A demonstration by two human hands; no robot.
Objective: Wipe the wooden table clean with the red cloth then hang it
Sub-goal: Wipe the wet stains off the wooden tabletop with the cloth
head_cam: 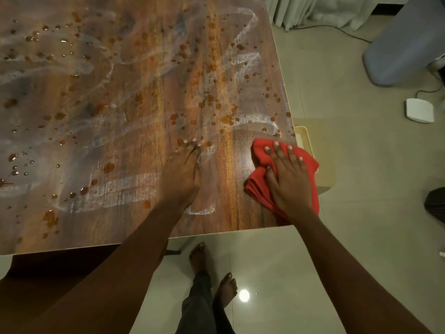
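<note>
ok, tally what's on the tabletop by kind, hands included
Hands: 2, left hand and right hand
Cloth: 1, red, under the right hand
Total: 3, spill spots not counted, too many

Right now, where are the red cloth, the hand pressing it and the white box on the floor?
red cloth [257,189]: head view, its lower left folds.
right hand [287,177]: head view, back of the hand.
white box [419,114]: head view, its top face.
</note>
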